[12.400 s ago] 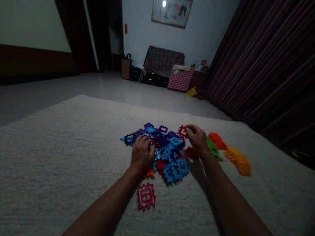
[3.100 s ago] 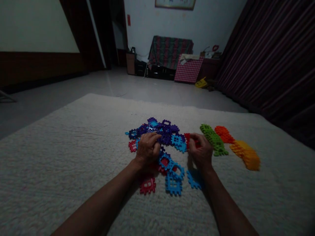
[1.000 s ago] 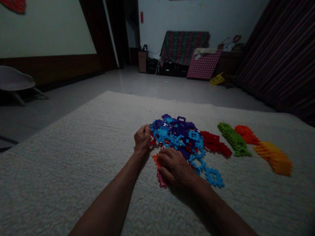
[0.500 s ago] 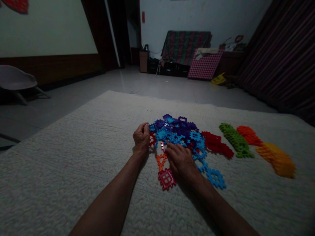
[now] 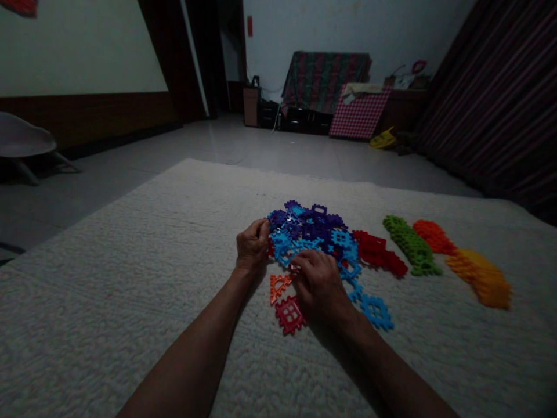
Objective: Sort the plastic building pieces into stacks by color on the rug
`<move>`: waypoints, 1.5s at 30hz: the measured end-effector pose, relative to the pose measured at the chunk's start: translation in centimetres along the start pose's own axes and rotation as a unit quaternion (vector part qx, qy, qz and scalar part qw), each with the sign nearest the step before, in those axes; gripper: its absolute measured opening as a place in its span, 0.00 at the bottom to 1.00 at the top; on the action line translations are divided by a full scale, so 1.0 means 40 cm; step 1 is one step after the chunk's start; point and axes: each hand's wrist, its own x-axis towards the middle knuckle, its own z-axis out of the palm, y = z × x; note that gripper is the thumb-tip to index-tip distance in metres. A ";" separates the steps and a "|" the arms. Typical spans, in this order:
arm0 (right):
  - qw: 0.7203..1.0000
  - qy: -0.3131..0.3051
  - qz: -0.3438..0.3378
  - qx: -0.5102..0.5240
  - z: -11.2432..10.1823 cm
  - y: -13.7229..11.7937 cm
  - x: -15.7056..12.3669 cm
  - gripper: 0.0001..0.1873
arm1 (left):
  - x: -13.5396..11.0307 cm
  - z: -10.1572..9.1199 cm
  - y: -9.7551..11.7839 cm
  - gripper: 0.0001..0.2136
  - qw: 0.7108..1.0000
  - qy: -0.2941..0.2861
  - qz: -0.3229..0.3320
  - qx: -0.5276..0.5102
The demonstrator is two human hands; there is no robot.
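Note:
A heap of flat blue and purple plastic waffle tiles [image 5: 313, 235] lies on a cream rug [image 5: 130, 278]. My left hand [image 5: 251, 247] rests curled at the heap's left edge, its fingers closed against the tiles; what it grips is hidden. My right hand [image 5: 319, 285] lies over the heap's near edge with fingers bent down on a small piece I cannot make out. An orange triangle tile [image 5: 277, 285] and a red square tile [image 5: 289, 314] lie just left of that hand. A loose blue tile [image 5: 376, 312] sits to its right.
Sorted rows lie to the right of the heap: red [image 5: 379, 252], green [image 5: 407, 245], orange [image 5: 433, 237] and yellow [image 5: 483, 278]. Beyond the rug is bare grey floor, a covered cabinet [image 5: 324, 81] at the far wall, a dark curtain [image 5: 500, 104] on the right and a chair [image 5: 24, 142] at the left.
My right hand has slid forward off the red square tile toward the heap's edge, uncovering the red and orange tiles. My left hand has stayed at the heap's left side.

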 end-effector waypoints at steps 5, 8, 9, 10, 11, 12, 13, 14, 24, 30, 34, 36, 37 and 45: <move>0.994 -0.085 -0.052 0.049 -0.017 -0.036 -0.006 0.11 | -0.006 -0.001 0.002 0.15 1.000 0.001 -0.003 0.001; 0.993 -0.110 -0.028 0.041 -0.023 -0.057 -0.013 0.11 | -0.013 0.000 0.004 0.15 1.000 -0.012 0.002 0.019; 0.993 -0.111 -0.019 0.038 -0.024 -0.062 -0.016 0.11 | -0.015 0.000 0.004 0.15 1.000 -0.017 0.000 0.025; 0.993 -0.112 -0.012 0.034 -0.024 -0.066 -0.018 0.10 | -0.017 0.001 0.003 0.15 0.999 -0.024 -0.002 0.032; 0.993 -0.114 -0.007 0.029 -0.023 -0.068 -0.020 0.09 | -0.019 0.001 0.003 0.15 0.999 -0.030 -0.004 0.038; 0.993 -0.117 -0.004 0.023 -0.021 -0.070 -0.022 0.09 | -0.021 0.002 0.003 0.15 0.998 -0.035 -0.003 0.043; 0.993 -0.118 -0.003 0.018 -0.017 -0.069 -0.025 0.09 | -0.024 0.003 0.004 0.15 0.998 -0.038 -0.003 0.047; 0.993 -0.116 -0.005 0.014 -0.012 -0.068 -0.027 0.10 | -0.025 0.003 0.004 0.15 0.998 -0.044 -0.002 0.053; 0.992 -0.085 -0.046 0.078 0.028 -0.032 -0.012 0.09 | -0.030 0.000 -0.004 0.14 0.995 -0.068 0.008 0.079; 0.987 0.092 0.125 0.044 -0.151 0.144 -0.068 0.12 | -0.027 0.006 -0.022 0.15 0.995 -0.073 0.019 0.062; 0.964 0.128 0.225 -0.069 -0.275 0.293 -0.192 0.15 | -0.027 0.005 -0.013 0.15 0.994 -0.084 0.026 0.061; 0.948 0.103 0.278 -0.116 -0.297 0.327 -0.245 0.20 | -0.027 0.003 -0.005 0.15 0.994 -0.083 0.029 0.064; 0.935 0.098 0.304 -0.152 -0.297 0.331 -0.263 0.21 | -0.027 0.003 -0.001 0.15 0.994 -0.082 0.031 0.067; 0.926 -0.018 0.355 -0.130 -0.294 0.254 -0.275 0.22 | -0.030 0.003 -0.003 0.16 0.993 -0.084 0.018 0.076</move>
